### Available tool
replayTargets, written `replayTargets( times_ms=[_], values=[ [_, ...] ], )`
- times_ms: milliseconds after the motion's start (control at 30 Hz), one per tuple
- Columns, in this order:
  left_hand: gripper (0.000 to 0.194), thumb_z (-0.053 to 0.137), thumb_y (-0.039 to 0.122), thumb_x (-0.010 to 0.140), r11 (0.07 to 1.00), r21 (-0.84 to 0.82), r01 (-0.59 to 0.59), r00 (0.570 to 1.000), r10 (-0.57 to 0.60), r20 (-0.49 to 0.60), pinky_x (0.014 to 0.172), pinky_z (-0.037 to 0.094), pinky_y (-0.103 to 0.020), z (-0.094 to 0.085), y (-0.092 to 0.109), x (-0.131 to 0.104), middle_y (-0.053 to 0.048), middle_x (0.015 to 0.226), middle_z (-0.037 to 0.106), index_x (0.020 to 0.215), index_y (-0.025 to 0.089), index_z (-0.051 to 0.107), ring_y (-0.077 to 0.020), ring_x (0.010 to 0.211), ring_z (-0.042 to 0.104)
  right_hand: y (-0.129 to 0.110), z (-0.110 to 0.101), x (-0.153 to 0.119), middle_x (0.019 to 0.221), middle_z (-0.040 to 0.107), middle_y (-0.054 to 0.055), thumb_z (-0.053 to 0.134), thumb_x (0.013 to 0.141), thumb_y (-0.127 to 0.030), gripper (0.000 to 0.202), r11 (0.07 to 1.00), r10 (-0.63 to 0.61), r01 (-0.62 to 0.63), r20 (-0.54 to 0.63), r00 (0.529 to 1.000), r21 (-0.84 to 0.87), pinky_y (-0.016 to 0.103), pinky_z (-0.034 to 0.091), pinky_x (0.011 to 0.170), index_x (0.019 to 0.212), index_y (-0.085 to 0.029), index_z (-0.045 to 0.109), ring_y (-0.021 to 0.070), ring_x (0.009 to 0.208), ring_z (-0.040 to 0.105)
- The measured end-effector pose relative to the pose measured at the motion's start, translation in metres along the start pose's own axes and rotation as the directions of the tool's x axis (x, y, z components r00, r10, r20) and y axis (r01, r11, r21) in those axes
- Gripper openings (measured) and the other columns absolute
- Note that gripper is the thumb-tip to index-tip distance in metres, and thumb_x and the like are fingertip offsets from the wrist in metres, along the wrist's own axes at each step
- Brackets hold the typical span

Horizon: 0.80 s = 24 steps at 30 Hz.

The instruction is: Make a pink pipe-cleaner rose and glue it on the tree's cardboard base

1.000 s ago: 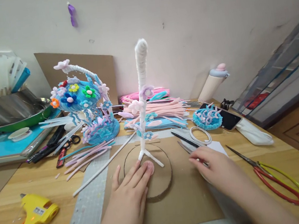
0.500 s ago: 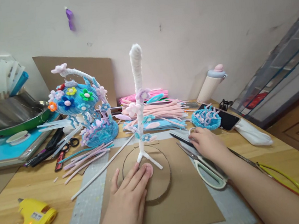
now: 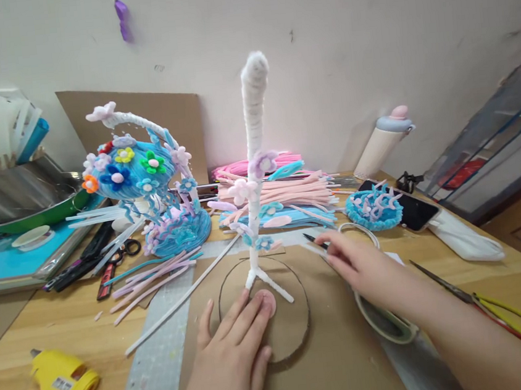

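My left hand (image 3: 233, 353) lies flat with fingers spread, pressing on brown cardboard (image 3: 334, 361) that has a dark circle drawn on it. Its fingertips touch a small pink disc (image 3: 268, 304) and reach a foot of the white fuzzy-wrapped stem (image 3: 255, 226). This stem stands upright inside the circle, with pipe-cleaner flowers (image 3: 264, 164) along it. To the right, my right hand (image 3: 354, 263) has its fingers closed at a black pen (image 3: 315, 240), whose tip shows beyond them. Scissors (image 3: 388, 324) lie partly hidden beneath this hand and wrist.
A yellow glue gun (image 3: 60, 387) lies front left. Behind it stands a blue flowered pipe-cleaner piece (image 3: 132, 174). Pink pipe-cleaner bundles (image 3: 295, 191) are at the back. Pliers (image 3: 476, 302), a phone (image 3: 418, 210), a blue fuzzy piece (image 3: 373, 208) and a bottle (image 3: 379, 145) are right.
My right hand has shifted forward and left along the pen, uncovering a pale ring behind it. The scissors look slightly shifted. The left hand keeps its place; the view moved a little.
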<state>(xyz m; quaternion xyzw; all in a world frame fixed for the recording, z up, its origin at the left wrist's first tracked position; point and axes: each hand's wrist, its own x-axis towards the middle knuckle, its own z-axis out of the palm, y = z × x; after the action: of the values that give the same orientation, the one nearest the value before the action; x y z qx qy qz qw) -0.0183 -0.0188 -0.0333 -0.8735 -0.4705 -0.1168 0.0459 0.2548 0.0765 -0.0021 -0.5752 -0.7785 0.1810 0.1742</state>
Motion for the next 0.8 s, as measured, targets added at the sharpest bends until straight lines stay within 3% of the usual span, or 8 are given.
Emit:
replayTargets(
  times_ms=[67, 133, 200, 267, 400, 567, 700, 800],
  values=[
    [0.061, 0.047, 0.026, 0.091, 0.999, 0.039, -0.014, 0.999, 0.015, -0.034, 0.115, -0.006, -0.039, 0.001, 0.001, 0.0, 0.003, 0.146, 0.042, 0.147, 0.027, 0.023, -0.018, 0.135, 0.037, -0.018, 0.011, -0.011, 0.083, 0.062, 0.0, 0.043, 0.087, -0.027, 0.042, 0.962, 0.047, -0.081, 0.135, 0.99, 0.261, 0.025, 0.047, 0.053, 0.129, -0.029, 0.049, 0.0143, 0.057, 0.059],
    [0.061, 0.048, 0.028, 0.091, 0.997, 0.076, -0.021, 0.998, 0.026, -0.057, 0.113, -0.015, -0.037, 0.002, 0.002, 0.0, 0.002, 0.146, 0.042, 0.147, 0.025, 0.025, -0.0178, 0.136, 0.035, -0.032, 0.026, -0.018, 0.084, 0.059, -0.002, 0.041, 0.089, -0.032, 0.046, 0.827, 0.114, -0.26, 0.305, 0.946, 0.498, 0.025, 0.047, 0.042, 0.135, -0.032, 0.043, 0.0103, 0.043, 0.054],
    [0.06, 0.047, 0.029, 0.091, 0.994, 0.103, -0.027, 0.997, 0.034, -0.066, 0.113, -0.017, -0.037, 0.003, 0.003, -0.001, 0.002, 0.147, 0.041, 0.147, 0.024, 0.026, -0.0178, 0.136, 0.035, -0.043, 0.039, -0.021, 0.079, 0.053, -0.004, 0.042, 0.088, -0.034, 0.048, 0.67, 0.149, -0.382, 0.389, 0.909, 0.637, 0.024, 0.047, 0.038, 0.136, -0.03, 0.04, 0.0089, 0.039, 0.051],
    [0.059, 0.047, 0.028, 0.091, 0.993, 0.117, -0.028, 0.997, 0.036, -0.064, 0.113, -0.017, -0.038, 0.003, 0.003, 0.0, 0.002, 0.147, 0.04, 0.147, 0.024, 0.026, -0.018, 0.136, 0.035, -0.049, 0.05, -0.023, 0.073, 0.05, -0.006, 0.043, 0.086, -0.033, 0.051, 0.583, 0.159, -0.437, 0.431, 0.888, 0.685, 0.024, 0.045, 0.034, 0.136, -0.027, 0.039, 0.0085, 0.035, 0.049],
    [0.059, 0.046, 0.027, 0.091, 0.993, 0.122, -0.011, 0.998, 0.018, -0.058, 0.113, -0.018, -0.039, 0.002, 0.004, 0.0, 0.003, 0.148, 0.038, 0.147, 0.025, 0.026, -0.0179, 0.136, 0.035, -0.048, 0.063, -0.026, 0.063, 0.046, -0.009, 0.042, 0.088, -0.032, 0.043, 0.699, 0.168, -0.346, 0.326, 0.93, 0.626, 0.02, 0.033, 0.033, 0.13, -0.024, 0.046, 0.0071, 0.032, 0.044],
    [0.059, 0.046, 0.027, 0.091, 0.994, 0.105, 0.015, 0.998, -0.008, -0.059, 0.113, -0.018, -0.038, 0.003, 0.004, 0.0, 0.004, 0.148, 0.037, 0.147, 0.025, 0.026, -0.0174, 0.136, 0.035, -0.044, 0.07, -0.026, 0.056, 0.049, -0.007, 0.046, 0.087, -0.026, 0.038, 0.824, 0.143, -0.227, 0.197, 0.97, 0.519, 0.022, 0.037, 0.048, 0.124, -0.024, 0.054, 0.0117, 0.05, 0.05],
    [0.061, 0.048, 0.029, 0.091, 0.997, 0.076, 0.01, 0.999, -0.006, -0.048, 0.112, -0.02, -0.035, 0.003, 0.003, 0.001, 0.004, 0.148, 0.038, 0.147, 0.025, 0.024, -0.016, 0.136, 0.036, -0.045, 0.063, -0.023, 0.063, 0.058, -0.003, 0.044, 0.089, -0.028, 0.035, 0.873, 0.118, -0.194, 0.191, 0.974, 0.447, 0.024, 0.04, 0.054, 0.122, -0.023, 0.055, 0.0144, 0.057, 0.054],
    [0.064, 0.049, 0.027, 0.09, 0.999, 0.033, 0.026, 0.999, -0.025, -0.032, 0.113, -0.018, -0.037, 0.003, 0.002, 0.001, 0.003, 0.148, 0.039, 0.148, 0.026, 0.021, -0.0165, 0.136, 0.036, -0.042, 0.048, -0.021, 0.081, 0.065, 0.002, 0.041, 0.091, -0.026, 0.028, 0.923, 0.046, -0.11, 0.178, 0.983, 0.368, 0.028, 0.045, 0.065, 0.112, -0.023, 0.06, 0.017, 0.072, 0.061]
  ],
)
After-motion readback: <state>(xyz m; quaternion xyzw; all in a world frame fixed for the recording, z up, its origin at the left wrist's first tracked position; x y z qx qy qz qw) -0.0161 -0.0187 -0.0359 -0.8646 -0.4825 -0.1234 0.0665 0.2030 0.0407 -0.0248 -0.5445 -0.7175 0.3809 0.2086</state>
